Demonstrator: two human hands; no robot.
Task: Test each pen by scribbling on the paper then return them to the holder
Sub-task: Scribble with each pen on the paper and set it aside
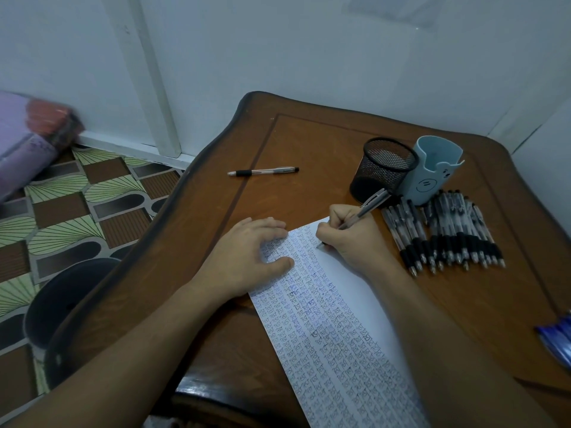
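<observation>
wooden table [309,143]: right hand [349,233] gripping pen [361,211], tip on paper [333,329]

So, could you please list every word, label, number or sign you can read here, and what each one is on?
On the paper: rows of repeated handwritten characters, too small and blurred to quote.
On the light blue holder: a drawn smiley face, no words.
On the pile of pens: no readable print.
</observation>
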